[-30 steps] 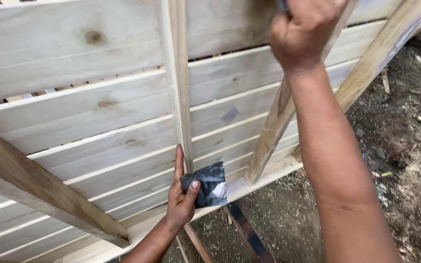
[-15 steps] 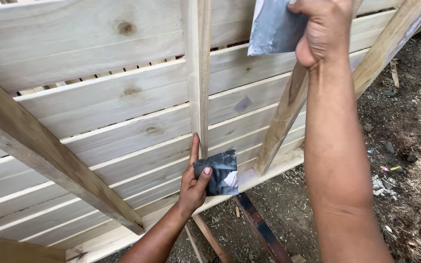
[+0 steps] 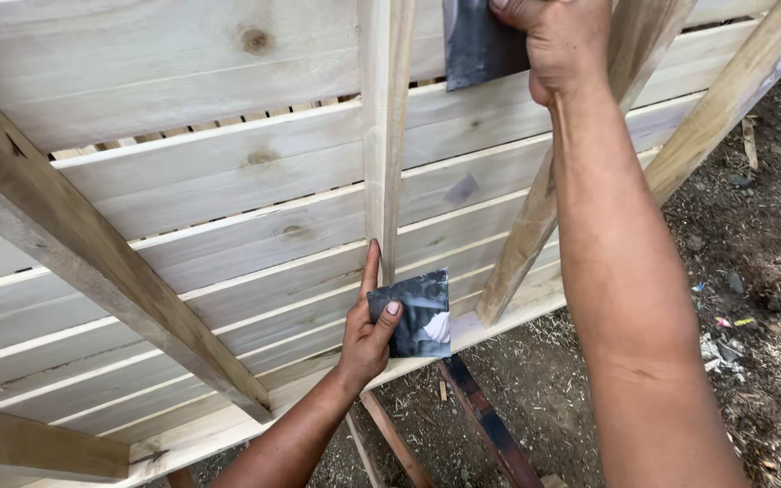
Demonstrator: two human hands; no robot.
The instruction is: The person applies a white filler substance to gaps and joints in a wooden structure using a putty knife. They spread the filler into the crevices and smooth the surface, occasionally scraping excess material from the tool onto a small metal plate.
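Observation:
My left hand (image 3: 368, 330) holds a small dark square of sheet material (image 3: 416, 312) flat against the pale wooden slat panel (image 3: 228, 190), just right of the upright batten (image 3: 381, 136). Its index finger points up along that batten. My right hand (image 3: 558, 41) is at the top of the view, gripping a larger grey sheet (image 3: 476, 45) pressed against the upper slats. My right forearm runs down the right side of the view.
Diagonal wooden braces cross the panel at left (image 3: 110, 271) and right (image 3: 725, 117). Below the panel lie a dark bar (image 3: 485, 420) and thin wooden sticks (image 3: 390, 438) on bare soil with scattered litter (image 3: 752, 307).
The view has shifted, so the panel sits lower and further right in frame. My right hand's grey sheet has come into view. My left hand keeps the dark square against the slats.

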